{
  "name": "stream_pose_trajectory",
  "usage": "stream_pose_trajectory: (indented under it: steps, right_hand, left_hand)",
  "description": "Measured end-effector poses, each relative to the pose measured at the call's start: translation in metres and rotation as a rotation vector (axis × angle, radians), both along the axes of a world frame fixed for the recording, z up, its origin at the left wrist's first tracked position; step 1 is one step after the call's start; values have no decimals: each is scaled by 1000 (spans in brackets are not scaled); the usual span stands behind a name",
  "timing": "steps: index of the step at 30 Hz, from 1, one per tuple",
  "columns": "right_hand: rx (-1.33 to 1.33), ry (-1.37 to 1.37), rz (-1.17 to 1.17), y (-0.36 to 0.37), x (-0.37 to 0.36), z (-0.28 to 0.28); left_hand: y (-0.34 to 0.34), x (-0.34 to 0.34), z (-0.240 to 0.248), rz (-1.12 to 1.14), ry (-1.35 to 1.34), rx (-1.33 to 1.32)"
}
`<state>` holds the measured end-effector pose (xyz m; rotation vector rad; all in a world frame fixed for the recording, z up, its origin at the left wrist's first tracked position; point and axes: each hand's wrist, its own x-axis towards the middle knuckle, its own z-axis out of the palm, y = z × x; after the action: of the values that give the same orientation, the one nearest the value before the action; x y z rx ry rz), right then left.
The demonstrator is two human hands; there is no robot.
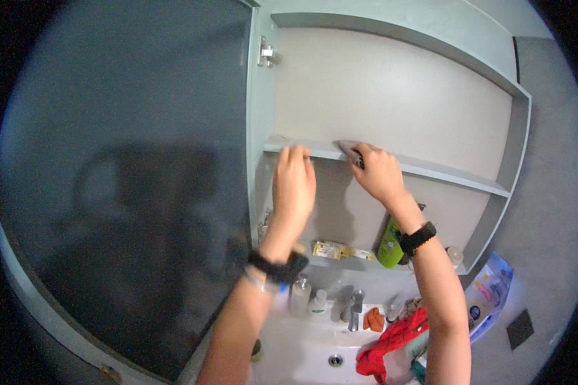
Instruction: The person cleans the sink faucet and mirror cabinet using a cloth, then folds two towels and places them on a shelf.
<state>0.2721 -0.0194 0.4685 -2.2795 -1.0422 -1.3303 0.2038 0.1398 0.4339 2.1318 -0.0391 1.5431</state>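
My right hand [380, 174] is closed around a crumpled grey cloth [348, 149]. The cloth's pointed end lies against the front edge of the middle shelf [424, 168] in an open wall cabinet. A dark part shows below my right fingers, too small to name. To its left, my left hand [294, 183] is raised at the same shelf edge. Its fingers are curled together, and what they hold, if anything, is hidden. Near the shelf's left end lies a small pale item [279, 138].
The dark cabinet door [135, 160] stands open at left. On the bottom shelf are yellow-white packets [327, 250] and a green bottle [389, 244]. Below are a sink [289, 359], a faucet [353, 309], a pump bottle [300, 295], an orange cloth [374, 319] and a red cloth [392, 343].
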Motion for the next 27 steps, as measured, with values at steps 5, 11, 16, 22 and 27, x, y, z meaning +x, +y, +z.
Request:
stream_pose_trajectory:
  steps: [5, 11, 16, 22, 27]
  right_hand:
    - [-30, -3, -3, -2, -1, 2]
    - [-57, 25, -10, -4, 0, 3]
    - [-68, -46, -25, -4, 5, 0]
    - [-115, -39, -66, -3, 3, -1]
    - [-98, -79, -59, -2, 2, 1]
  left_hand:
    - [24, 26, 69, 388, 297, 308]
    - [42, 40, 81, 557, 498, 477]
    - [42, 45, 72, 579, 466, 544]
    - [50, 46, 76, 513, 485, 538]
    - [50, 43, 82, 541, 465, 639]
